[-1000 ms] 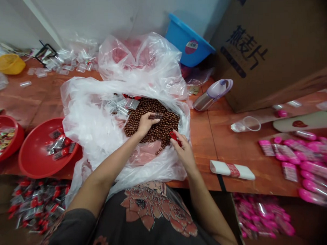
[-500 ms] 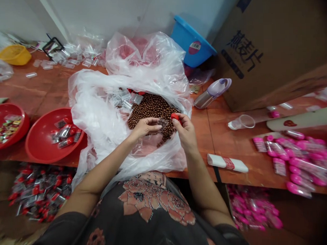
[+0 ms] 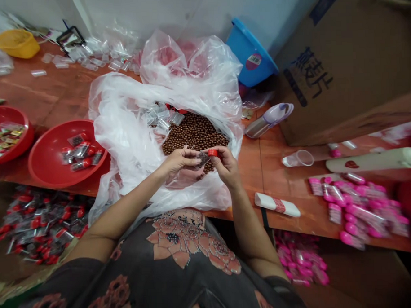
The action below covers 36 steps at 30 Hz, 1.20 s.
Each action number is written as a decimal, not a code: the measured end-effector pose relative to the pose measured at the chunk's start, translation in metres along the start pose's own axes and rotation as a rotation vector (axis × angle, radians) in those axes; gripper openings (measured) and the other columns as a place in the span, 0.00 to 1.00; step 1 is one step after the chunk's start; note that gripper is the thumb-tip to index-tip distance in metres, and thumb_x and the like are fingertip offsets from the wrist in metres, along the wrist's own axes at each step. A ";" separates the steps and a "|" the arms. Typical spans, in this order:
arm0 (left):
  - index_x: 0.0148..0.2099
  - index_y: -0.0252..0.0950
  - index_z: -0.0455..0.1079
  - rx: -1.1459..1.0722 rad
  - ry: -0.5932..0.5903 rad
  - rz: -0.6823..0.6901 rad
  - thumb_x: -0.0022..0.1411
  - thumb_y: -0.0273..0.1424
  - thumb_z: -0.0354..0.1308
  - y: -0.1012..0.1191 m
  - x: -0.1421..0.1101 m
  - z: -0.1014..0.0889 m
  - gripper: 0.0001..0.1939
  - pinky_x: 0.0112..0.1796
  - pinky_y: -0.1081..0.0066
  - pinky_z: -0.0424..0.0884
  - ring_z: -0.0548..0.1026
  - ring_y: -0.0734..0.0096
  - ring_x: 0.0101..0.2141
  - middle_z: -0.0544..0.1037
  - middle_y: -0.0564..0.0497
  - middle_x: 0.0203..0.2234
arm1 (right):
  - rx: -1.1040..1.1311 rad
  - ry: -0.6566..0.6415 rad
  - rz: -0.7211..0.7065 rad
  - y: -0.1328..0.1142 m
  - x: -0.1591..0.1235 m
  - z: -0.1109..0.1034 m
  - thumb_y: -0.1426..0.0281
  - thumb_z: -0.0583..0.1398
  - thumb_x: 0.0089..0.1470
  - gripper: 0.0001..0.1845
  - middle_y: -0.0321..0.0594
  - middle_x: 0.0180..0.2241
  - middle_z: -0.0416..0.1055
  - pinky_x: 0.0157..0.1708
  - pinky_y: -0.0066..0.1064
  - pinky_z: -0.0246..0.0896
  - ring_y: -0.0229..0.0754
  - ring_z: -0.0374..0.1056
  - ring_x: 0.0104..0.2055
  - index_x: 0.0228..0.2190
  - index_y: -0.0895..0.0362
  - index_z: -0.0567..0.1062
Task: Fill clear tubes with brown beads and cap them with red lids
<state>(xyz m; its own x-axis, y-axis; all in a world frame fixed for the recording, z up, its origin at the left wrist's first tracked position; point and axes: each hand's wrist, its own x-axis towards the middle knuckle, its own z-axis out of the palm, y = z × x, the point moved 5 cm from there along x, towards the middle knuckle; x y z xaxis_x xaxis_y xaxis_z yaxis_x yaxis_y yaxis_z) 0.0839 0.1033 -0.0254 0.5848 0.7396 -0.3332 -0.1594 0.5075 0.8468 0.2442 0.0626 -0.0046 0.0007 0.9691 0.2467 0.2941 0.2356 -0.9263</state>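
My left hand (image 3: pixel 183 162) pinches a small clear plastic container (image 3: pixel 203 159) that has dark brown balls inside. In the fingers of my right hand (image 3: pixel 227 167) is a red cap (image 3: pixel 212 152), close beside the container's open end; whether the two touch I cannot tell. Both hands are over a white plastic bag (image 3: pixel 120 130) spread open on the table. Inside the bag lie a heap of brown balls (image 3: pixel 191 134) and several clear containers (image 3: pixel 162 117). A bit of red shows behind those containers, partly hidden by the bag.
Left stands a red bowl (image 3: pixel 43 155) with several red-capped containers (image 3: pixel 82 151); below is a pile of more (image 3: pixel 42 222). A purple-lidded bottle (image 3: pixel 268 120), a plastic cup (image 3: pixel 298 158), a white roll (image 3: pixel 277 204) and pink-capped containers (image 3: pixel 358 205) lie right. A cardboard box (image 3: pixel 351 68) stands behind.
My right hand has brought the red cap leftward and close to the container in my left hand. The camera view has shifted slightly.
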 end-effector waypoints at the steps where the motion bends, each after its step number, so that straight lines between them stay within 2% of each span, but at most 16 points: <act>1: 0.40 0.32 0.79 -0.007 0.004 0.001 0.47 0.28 0.71 -0.001 0.000 -0.001 0.15 0.40 0.67 0.73 0.76 0.74 0.32 0.80 0.48 0.33 | -0.010 0.012 0.008 0.002 -0.002 -0.001 0.59 0.56 0.62 0.12 0.41 0.45 0.75 0.50 0.42 0.69 0.45 0.72 0.48 0.44 0.50 0.70; 6: 0.43 0.33 0.79 0.031 0.039 0.041 0.47 0.29 0.71 -0.004 0.003 -0.012 0.17 0.39 0.68 0.74 0.76 0.73 0.33 0.80 0.47 0.36 | -0.009 0.063 0.054 0.012 -0.005 -0.005 0.59 0.55 0.62 0.12 0.39 0.41 0.75 0.42 0.38 0.71 0.42 0.72 0.39 0.44 0.50 0.70; 9: 0.43 0.34 0.79 0.093 0.064 0.096 0.48 0.30 0.70 -0.005 0.001 -0.018 0.18 0.40 0.68 0.74 0.76 0.73 0.34 0.80 0.48 0.37 | -0.055 0.103 0.061 0.011 -0.002 -0.006 0.59 0.56 0.62 0.14 0.40 0.45 0.75 0.48 0.40 0.69 0.43 0.72 0.45 0.47 0.50 0.72; 12: 0.44 0.34 0.78 0.160 0.079 0.144 0.48 0.31 0.69 -0.005 -0.003 -0.019 0.18 0.41 0.68 0.73 0.76 0.72 0.36 0.79 0.47 0.39 | -0.167 0.062 0.042 0.005 0.001 -0.001 0.59 0.55 0.63 0.18 0.41 0.51 0.73 0.57 0.45 0.63 0.46 0.68 0.54 0.52 0.49 0.73; 15: 0.44 0.35 0.79 0.219 0.087 0.171 0.49 0.31 0.69 -0.008 -0.005 -0.018 0.17 0.43 0.66 0.73 0.76 0.70 0.37 0.80 0.47 0.38 | -0.224 -0.003 -0.006 -0.002 0.000 0.009 0.61 0.52 0.65 0.20 0.42 0.49 0.73 0.57 0.44 0.63 0.45 0.68 0.53 0.54 0.48 0.72; 21: 0.41 0.36 0.79 0.260 0.129 0.285 0.49 0.28 0.68 -0.010 -0.005 -0.019 0.14 0.49 0.65 0.69 0.76 0.69 0.40 0.80 0.48 0.37 | -0.395 -0.007 -0.122 -0.009 -0.011 0.020 0.62 0.51 0.67 0.21 0.43 0.48 0.74 0.53 0.42 0.65 0.44 0.69 0.51 0.58 0.47 0.70; 25: 0.41 0.33 0.79 0.236 0.165 0.254 0.47 0.29 0.69 -0.012 -0.006 -0.019 0.16 0.45 0.66 0.70 0.75 0.71 0.36 0.80 0.49 0.35 | -0.622 -0.020 -0.257 -0.005 -0.016 0.021 0.58 0.56 0.63 0.26 0.46 0.50 0.73 0.52 0.45 0.65 0.49 0.69 0.51 0.61 0.49 0.66; 29: 0.40 0.32 0.79 0.231 0.151 0.218 0.46 0.28 0.69 -0.011 -0.010 -0.014 0.16 0.42 0.68 0.70 0.74 0.73 0.33 0.79 0.50 0.32 | -0.629 -0.006 -0.397 -0.006 -0.017 0.017 0.61 0.56 0.64 0.26 0.46 0.48 0.74 0.49 0.43 0.66 0.47 0.70 0.49 0.62 0.51 0.65; 36: 0.41 0.33 0.79 0.246 0.095 0.201 0.46 0.27 0.69 -0.003 -0.016 -0.008 0.17 0.41 0.69 0.71 0.75 0.73 0.33 0.81 0.50 0.32 | -0.583 0.018 -0.373 -0.003 -0.019 0.009 0.66 0.53 0.66 0.20 0.45 0.46 0.76 0.46 0.42 0.67 0.45 0.72 0.46 0.57 0.50 0.71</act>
<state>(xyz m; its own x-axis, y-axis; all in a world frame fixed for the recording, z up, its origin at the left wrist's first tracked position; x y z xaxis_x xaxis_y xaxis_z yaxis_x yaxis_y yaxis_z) 0.0690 0.0932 -0.0258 0.4821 0.8581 -0.1768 -0.0606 0.2340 0.9704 0.2342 0.0438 -0.0093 -0.1855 0.8286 0.5282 0.7439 0.4697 -0.4754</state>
